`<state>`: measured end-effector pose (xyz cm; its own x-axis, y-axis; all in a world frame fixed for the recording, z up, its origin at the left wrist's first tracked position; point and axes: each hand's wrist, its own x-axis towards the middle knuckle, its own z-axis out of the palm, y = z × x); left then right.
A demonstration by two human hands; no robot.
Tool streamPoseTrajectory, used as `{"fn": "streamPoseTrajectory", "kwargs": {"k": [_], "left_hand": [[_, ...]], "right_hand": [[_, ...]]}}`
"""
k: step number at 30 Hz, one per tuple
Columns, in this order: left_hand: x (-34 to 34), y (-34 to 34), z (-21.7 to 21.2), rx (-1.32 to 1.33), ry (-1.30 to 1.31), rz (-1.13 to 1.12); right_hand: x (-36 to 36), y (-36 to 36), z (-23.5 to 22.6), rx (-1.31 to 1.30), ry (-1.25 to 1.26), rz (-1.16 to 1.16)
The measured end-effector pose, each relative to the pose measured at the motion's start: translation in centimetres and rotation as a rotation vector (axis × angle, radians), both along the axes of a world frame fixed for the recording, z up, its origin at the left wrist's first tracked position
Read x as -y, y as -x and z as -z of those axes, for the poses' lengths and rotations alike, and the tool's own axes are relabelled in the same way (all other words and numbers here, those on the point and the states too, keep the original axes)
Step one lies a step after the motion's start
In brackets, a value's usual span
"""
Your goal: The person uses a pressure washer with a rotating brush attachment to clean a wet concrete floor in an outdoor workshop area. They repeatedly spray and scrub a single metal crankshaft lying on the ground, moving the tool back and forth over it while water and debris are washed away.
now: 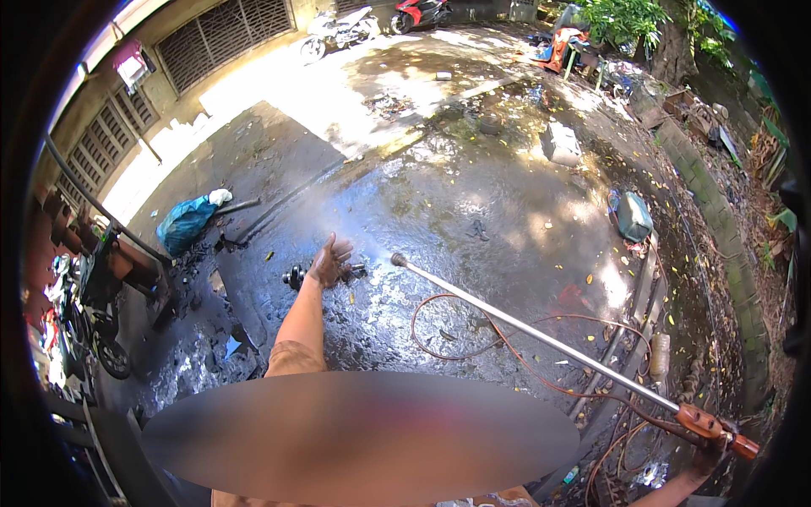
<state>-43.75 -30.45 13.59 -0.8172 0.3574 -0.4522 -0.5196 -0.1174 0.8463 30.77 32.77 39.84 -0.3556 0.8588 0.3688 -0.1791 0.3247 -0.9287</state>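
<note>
My left arm stretches forward, and my left hand point(330, 261) has its fingers spread. Behind it, showing on both sides, is a dark metal part point(294, 276) that seems to lie on the wet ground; whether the hand touches it I cannot tell. At the lower right, my right hand point(708, 456) is closed round the orange grip of a long spray lance point(541, 336). The lance slants up to the left. Its round nozzle point(399, 259) ends right of my left hand, with mist in the air around there. A blurred patch hides the lower middle.
A thin brown hose point(456, 356) loops over the ground below the lance. Left are a blue bag point(186, 224) and a parked motorcycle point(106, 338). A teal container point(634, 217), a white block point(562, 144) and a plastic bottle point(660, 357) stand right. Further motorbikes point(340, 32) are far back.
</note>
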Motion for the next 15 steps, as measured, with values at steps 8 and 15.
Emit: {"fn": "streamPoseTrajectory", "kwargs": {"k": [8,15], "left_hand": [[5.8,3.8,-3.3,-0.015,-0.156,0.043],[9.6,3.9,-5.6,0.051,-0.107,0.126]], "right_hand": [[-3.8,-7.6,3.5,-0.106,0.023,0.008],[-3.3,-7.0,2.8,-0.060,-0.081,-0.242]]}}
